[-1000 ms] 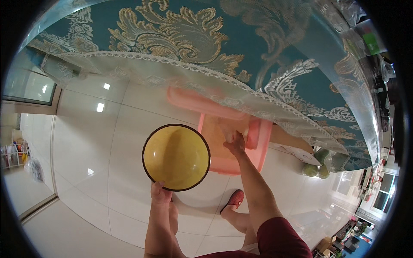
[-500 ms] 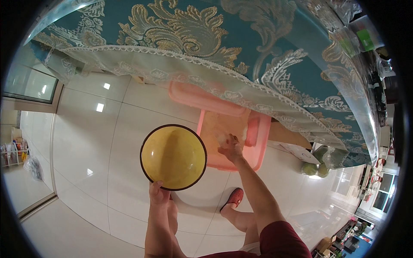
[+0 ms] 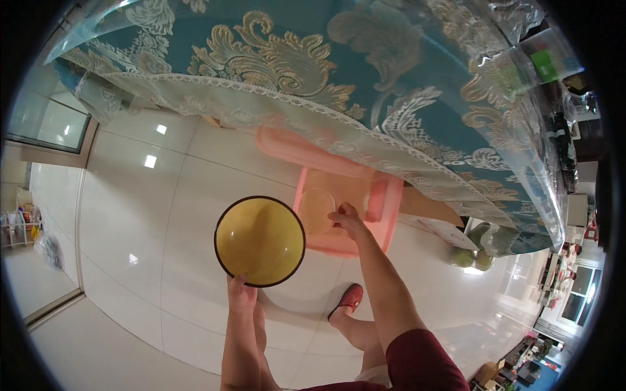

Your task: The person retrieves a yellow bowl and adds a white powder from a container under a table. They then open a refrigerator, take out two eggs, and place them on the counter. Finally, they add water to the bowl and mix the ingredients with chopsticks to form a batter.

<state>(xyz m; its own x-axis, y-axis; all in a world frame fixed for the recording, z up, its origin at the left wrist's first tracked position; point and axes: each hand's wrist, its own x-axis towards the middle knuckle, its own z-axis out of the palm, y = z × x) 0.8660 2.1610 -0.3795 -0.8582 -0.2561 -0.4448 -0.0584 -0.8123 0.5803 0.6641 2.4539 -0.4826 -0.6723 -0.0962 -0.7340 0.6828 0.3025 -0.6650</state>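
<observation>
"So, reading outward from the hands: what does the left hand point(image 3: 241, 296) carry?"

"It grips a yellow bowl point(image 3: 260, 238) by its dark rim, between six and seven o'clock, thumb lapped over the edge. The bowl's glossy inside faces the viewer."

"And the right hand point(image 3: 347, 220)?"

"Fingers drawn narrow, pinching a clear round dish point(image 3: 318, 212) at its edge, between three and four o'clock. The dish appears at two o'clock from the bowl, within the outline of a pink tub point(image 3: 386, 225); whether it touches the tub's pale contents cannot be told."

"Where does the tub stand?"

"On the tiled floor point(image 3: 215, 169), between two and three o'clock from the bowl. A smaller pink object point(image 3: 376, 201), kind unclear, shows inside, toward the three o'clock wall. A pink lid-like panel point(image 3: 287, 148) lies at eleven o'clock, partly veiled by a lace hem point(image 3: 228, 104)."

"And farther out?"

"Around the tub: a teal patterned tablecloth point(image 3: 274, 58) toward twelve o'clock, a brown panel point(image 3: 430, 207) at three, green round objects point(image 3: 464, 258) near four, and a red slipper point(image 3: 351, 297), worn on a foot, at six."
</observation>
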